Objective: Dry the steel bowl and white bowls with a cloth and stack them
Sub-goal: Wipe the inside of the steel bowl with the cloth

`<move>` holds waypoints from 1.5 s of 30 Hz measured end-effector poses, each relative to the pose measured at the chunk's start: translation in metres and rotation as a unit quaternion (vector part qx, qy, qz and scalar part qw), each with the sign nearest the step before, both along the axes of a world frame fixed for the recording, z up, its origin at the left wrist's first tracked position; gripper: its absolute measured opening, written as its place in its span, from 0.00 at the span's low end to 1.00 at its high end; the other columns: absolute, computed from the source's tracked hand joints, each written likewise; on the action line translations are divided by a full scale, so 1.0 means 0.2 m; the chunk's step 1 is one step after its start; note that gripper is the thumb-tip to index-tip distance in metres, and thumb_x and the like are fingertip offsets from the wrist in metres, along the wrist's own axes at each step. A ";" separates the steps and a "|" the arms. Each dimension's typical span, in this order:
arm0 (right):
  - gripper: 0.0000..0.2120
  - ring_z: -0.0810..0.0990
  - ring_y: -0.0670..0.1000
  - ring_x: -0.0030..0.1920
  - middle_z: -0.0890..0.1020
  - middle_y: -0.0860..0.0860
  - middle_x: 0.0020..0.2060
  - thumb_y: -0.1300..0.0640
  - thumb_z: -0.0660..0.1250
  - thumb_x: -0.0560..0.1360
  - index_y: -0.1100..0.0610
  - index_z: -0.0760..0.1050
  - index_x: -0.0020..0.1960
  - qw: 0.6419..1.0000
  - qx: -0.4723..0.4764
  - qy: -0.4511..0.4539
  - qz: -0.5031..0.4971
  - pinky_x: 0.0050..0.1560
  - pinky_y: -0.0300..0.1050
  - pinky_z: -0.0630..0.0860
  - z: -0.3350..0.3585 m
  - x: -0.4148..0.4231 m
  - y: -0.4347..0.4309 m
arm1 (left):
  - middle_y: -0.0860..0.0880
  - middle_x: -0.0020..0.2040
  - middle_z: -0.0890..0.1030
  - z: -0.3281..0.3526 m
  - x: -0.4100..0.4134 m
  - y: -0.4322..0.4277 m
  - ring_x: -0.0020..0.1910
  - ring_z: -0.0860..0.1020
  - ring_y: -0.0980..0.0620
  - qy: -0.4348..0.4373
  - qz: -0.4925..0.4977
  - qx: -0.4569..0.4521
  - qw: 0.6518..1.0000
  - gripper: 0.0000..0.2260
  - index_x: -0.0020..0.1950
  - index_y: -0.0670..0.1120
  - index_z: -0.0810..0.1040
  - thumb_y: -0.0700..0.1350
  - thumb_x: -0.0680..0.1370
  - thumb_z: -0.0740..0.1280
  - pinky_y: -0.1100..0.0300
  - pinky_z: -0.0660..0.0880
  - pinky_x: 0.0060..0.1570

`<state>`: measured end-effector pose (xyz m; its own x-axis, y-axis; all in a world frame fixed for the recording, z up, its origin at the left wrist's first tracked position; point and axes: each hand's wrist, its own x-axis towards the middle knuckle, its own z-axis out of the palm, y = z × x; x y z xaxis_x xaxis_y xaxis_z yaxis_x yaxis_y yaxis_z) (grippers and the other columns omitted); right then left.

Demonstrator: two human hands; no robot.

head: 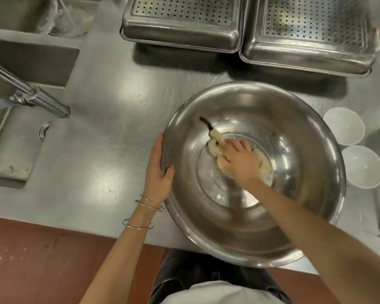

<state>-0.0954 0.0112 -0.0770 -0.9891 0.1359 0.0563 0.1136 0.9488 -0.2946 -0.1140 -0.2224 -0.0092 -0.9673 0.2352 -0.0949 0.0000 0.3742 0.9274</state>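
A large steel bowl [283,119] is being carried by the steel worktop [110,128] at its near edge, right of the middle, with the nearest part of its rim hanging out past that edge. The bowl is being steadied at its left rim by the left hand [160,172]: the fingers are being laid along the outer wall and the thumb is being hooked over the rim, so the grip is being closed on the bowl itself. Thin metal bangles [149,204] are being worn on that wrist. Inside the bowl, a pale bunched cloth [215,148] with a dark strip trailing from it is being pressed against the flat bottom by the right hand [241,161], whose grip is being kept narrow, the fingers bent over the cloth; this hand and the cloth are being blurred somewhat. Two white bowls [343,126] [362,166] are being kept upright and side by side just right of the steel bowl, toward the right edge of the worktop, the nearer one seeming to touch its rim. Two perforated steel trays [182,20] [309,34] are being kept upside down along the far edge. A sink [11,145] with a tap [31,93] is being shown at the left end.
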 end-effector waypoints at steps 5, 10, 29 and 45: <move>0.19 0.76 0.59 0.52 0.79 0.53 0.57 0.46 0.62 0.72 0.51 0.76 0.61 0.998 -0.038 0.014 0.051 0.46 0.48 0.77 0.00 0.10 -0.37 | 0.61 0.71 0.60 -0.01 -0.02 0.00 0.69 0.60 0.63 0.012 0.011 -0.008 1.000 0.31 0.75 0.47 0.55 0.39 0.73 0.60 0.56 0.60 0.70; 0.17 0.74 0.54 0.52 0.78 0.50 0.58 0.46 0.63 0.73 0.48 0.75 0.60 0.889 -0.012 0.022 0.458 0.48 0.46 0.74 -0.07 0.29 0.00 | 0.54 0.72 0.60 0.01 -0.06 -0.01 0.70 0.60 0.60 0.009 -0.021 -0.010 1.000 0.31 0.75 0.45 0.54 0.38 0.73 0.59 0.58 0.59 0.70; 0.19 0.78 0.53 0.48 0.80 0.47 0.50 0.40 0.59 0.71 0.41 0.74 0.60 0.987 -0.077 -0.088 0.111 0.42 0.45 0.76 0.64 0.39 -0.56 | 0.44 0.75 0.59 0.03 -0.10 0.08 0.72 0.58 0.53 0.009 0.019 0.015 1.000 0.30 0.75 0.40 0.54 0.32 0.73 0.59 0.68 0.54 0.70; 0.16 0.74 0.43 0.58 0.77 0.41 0.58 0.44 0.66 0.73 0.39 0.74 0.61 0.929 -0.304 -0.206 0.048 0.61 0.46 0.70 0.49 0.42 -0.34 | 0.45 0.77 0.48 0.05 0.21 0.08 0.75 0.47 0.54 0.051 0.036 -0.080 0.995 0.36 0.76 0.41 0.48 0.28 0.73 0.62 0.73 0.43 0.69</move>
